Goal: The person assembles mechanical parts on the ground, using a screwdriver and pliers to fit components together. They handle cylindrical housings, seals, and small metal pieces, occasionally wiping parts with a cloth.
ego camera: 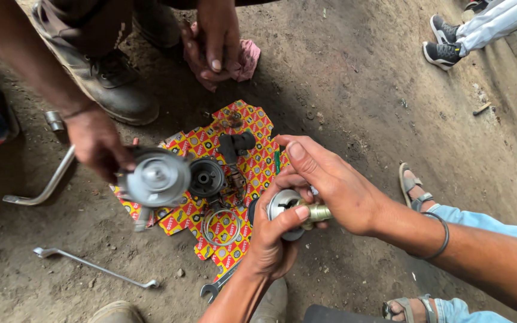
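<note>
My left hand [273, 239] comes up from the bottom and grips a round silver and black metal part [282, 204]. A short brass fitting [315, 212] sticks out of the part's side. My right hand [330, 179] reaches in from the right, its fingers closed over the part's top and the fitting. Both hands hover above the right edge of a red and yellow patterned cardboard sheet [252, 122] lying on the dirt ground.
A co-worker's hand [97, 143] holds a grey round housing [158, 177] over the sheet. On the sheet lie a black round part [206, 177] and a wire ring [219, 228]. A spanner [215, 288], a thin wrench [94, 267] and a bent wheel wrench [43, 188] lie around. Another hand holds a pink rag [248, 60].
</note>
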Demonstrator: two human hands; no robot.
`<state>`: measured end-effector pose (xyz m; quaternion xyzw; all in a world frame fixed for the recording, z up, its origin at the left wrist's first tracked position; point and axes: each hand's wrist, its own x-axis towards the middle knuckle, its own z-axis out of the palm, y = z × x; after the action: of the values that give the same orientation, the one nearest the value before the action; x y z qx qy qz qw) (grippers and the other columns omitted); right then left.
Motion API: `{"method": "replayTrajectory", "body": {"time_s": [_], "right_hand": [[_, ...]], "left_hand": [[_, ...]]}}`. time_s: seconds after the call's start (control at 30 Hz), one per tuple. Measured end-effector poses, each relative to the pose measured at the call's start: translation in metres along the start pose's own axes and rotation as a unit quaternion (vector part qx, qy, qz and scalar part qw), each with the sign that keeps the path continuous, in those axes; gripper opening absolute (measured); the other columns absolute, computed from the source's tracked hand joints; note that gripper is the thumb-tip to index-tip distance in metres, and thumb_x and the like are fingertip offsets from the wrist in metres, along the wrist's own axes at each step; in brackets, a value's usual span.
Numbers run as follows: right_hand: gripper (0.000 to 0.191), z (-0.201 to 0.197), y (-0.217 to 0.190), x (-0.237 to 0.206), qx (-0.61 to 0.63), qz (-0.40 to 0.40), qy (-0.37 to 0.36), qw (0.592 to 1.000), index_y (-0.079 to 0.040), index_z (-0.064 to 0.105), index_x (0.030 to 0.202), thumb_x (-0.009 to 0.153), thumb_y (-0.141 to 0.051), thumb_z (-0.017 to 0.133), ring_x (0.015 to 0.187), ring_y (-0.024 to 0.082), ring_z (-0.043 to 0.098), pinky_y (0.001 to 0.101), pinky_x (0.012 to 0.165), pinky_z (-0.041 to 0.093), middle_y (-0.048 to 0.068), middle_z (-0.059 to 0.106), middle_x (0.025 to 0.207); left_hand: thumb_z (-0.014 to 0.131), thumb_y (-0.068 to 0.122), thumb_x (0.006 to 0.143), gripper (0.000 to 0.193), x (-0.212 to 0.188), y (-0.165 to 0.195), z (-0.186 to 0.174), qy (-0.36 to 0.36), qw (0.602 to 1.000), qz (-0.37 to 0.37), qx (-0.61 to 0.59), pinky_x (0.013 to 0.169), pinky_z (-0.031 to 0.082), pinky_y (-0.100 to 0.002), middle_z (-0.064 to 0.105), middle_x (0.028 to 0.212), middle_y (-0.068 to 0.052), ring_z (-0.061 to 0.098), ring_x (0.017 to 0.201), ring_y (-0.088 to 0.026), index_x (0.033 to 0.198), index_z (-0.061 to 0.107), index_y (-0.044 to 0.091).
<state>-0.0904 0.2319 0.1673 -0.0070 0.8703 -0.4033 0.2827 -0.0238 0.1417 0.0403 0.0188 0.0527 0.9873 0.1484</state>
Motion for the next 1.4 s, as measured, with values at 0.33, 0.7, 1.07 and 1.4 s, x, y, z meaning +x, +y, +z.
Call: {"method": "replayTrajectory", "body": {"time_s": [0.33, 0.7, 1.07, 1.4], "right_hand": [[0.080, 0.005, 0.002, 0.024, 0.120, 0.095, -0.016, 0.988, -0.012, 0.048, 0.146, 0.090, -0.068, 0.036, 0.085, 0.015, 0.065, 0.0354, 0.063, 0.060, 0.011, 0.063, 0.109], [0.057, -0.068, 0.163, 0.103, 0.092, 0.083, 0.098, 0.988, -0.001, 0.069, 0.112, 0.098, -0.055, 0.055, 0.084, 0.018, 0.067, 0.0376, 0.065, 0.053, 0.008, 0.072, 0.094], [0.028, -0.012, 0.087, 0.150, 0.010, -0.270, 0.097, 0.958, -0.002, 0.068, 0.116, 0.094, -0.021, 0.071, 0.087, 0.017, 0.070, 0.0324, 0.074, 0.057, 0.010, 0.072, 0.102], [0.025, -0.002, -0.026, 0.097, -0.045, -0.508, -0.002, 0.860, -0.004, 0.069, 0.121, 0.099, -0.014, 0.071, 0.085, 0.014, 0.070, 0.0328, 0.088, 0.058, 0.004, 0.070, 0.094]], "left_hand": [[0.077, 0.014, 0.076, 0.041, 0.010, 0.004, -0.020, 0.057, 0.996, -0.023, -0.071, 0.071, 0.055, -0.032, 0.057, 0.104, -0.006, 0.063, 0.095, -0.021, 0.113, 0.059, 0.008], [0.072, 0.013, 0.085, 0.043, 0.003, 0.095, -0.037, 0.015, 0.989, 0.146, 0.014, 0.077, 0.048, -0.032, 0.052, 0.114, -0.009, 0.051, 0.106, -0.023, 0.124, 0.055, 0.010], [0.070, 0.012, 0.088, 0.041, 0.004, 0.093, -0.043, 0.031, 0.977, 0.211, -0.017, 0.079, 0.048, -0.032, 0.054, 0.116, -0.008, 0.052, 0.107, -0.025, 0.125, 0.053, 0.008], [0.071, 0.013, 0.086, 0.041, -0.012, 0.098, -0.023, 0.049, 0.968, 0.246, 0.014, 0.083, 0.055, -0.039, 0.058, 0.115, -0.012, 0.060, 0.108, -0.029, 0.123, 0.055, 0.004]]}}
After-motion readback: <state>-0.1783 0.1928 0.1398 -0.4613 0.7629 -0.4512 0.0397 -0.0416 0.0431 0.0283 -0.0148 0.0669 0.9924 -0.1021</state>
